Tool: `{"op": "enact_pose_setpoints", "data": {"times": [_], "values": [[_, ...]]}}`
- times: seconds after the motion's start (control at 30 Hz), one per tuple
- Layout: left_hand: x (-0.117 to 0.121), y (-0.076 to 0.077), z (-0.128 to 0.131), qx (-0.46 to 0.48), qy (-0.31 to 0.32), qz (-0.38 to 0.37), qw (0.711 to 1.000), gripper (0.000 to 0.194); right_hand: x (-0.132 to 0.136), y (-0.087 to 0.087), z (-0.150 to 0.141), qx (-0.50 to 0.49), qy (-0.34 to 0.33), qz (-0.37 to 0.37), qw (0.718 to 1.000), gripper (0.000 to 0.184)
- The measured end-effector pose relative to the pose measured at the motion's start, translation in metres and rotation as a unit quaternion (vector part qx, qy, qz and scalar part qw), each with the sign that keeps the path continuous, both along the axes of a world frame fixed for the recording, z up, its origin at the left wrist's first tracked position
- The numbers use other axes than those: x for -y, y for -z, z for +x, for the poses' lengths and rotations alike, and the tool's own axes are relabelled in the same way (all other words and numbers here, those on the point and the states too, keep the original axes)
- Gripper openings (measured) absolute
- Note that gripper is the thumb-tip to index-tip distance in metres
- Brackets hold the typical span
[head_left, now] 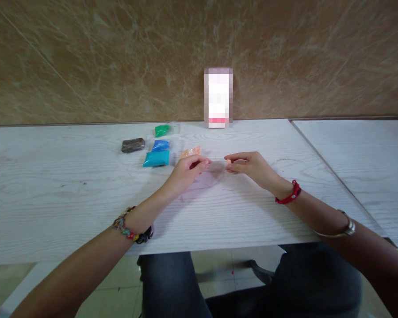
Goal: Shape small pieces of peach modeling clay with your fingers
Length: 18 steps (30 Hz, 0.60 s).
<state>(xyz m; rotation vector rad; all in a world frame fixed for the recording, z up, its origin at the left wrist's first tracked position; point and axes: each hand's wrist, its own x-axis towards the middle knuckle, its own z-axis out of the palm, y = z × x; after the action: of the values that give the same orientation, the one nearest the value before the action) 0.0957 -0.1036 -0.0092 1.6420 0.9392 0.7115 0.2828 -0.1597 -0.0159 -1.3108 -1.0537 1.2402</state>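
Between the thumb and fingers of my right hand [254, 167] is a small peach-coloured lump of soft clay [228, 162]. A short gap separates it from my left hand [189, 168], whose thumb and fingertips are pressed together; whatever they may hold is too small to make out. Just behind the left hand lies a clear packet of peach clay [191, 152], partly covered by that hand. Further left are packets of turquoise clay [156, 159], blue clay [160, 145] and green clay [162, 130], plus a dark brown wrapped block [133, 145].
A phone-like upright panel [219, 97], blurred out, leans against the brown marbled wall [119, 57]. The white wood-grain table [69, 198] ends close to my lap, and a seam [334, 179] crosses it at the right.
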Motion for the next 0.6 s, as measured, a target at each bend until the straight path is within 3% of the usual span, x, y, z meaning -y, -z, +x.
{"op": "enact_pose_setpoints", "data": {"times": [0.1,0.2,0.3,0.37,0.6], "values": [[-0.004,0.001,0.000,-0.014,0.017,0.029,0.999,0.018,-0.002,0.003,0.002,0.060,-0.027,-0.011,0.998,0.015],[-0.007,0.005,-0.001,-0.027,0.036,0.080,0.996,0.018,-0.005,0.006,0.005,0.201,-0.062,0.034,0.977,0.010],[-0.008,0.007,-0.002,-0.055,0.053,0.142,0.987,0.019,-0.007,0.008,0.009,0.383,-0.085,0.152,0.907,0.011],[-0.007,0.006,-0.003,-0.075,0.064,0.181,0.979,0.020,-0.007,0.009,0.011,0.449,-0.101,0.208,0.863,0.010],[-0.005,0.005,-0.004,-0.119,0.093,0.221,0.963,0.019,0.003,0.009,0.008,0.590,-0.145,0.245,0.755,0.022]]}}
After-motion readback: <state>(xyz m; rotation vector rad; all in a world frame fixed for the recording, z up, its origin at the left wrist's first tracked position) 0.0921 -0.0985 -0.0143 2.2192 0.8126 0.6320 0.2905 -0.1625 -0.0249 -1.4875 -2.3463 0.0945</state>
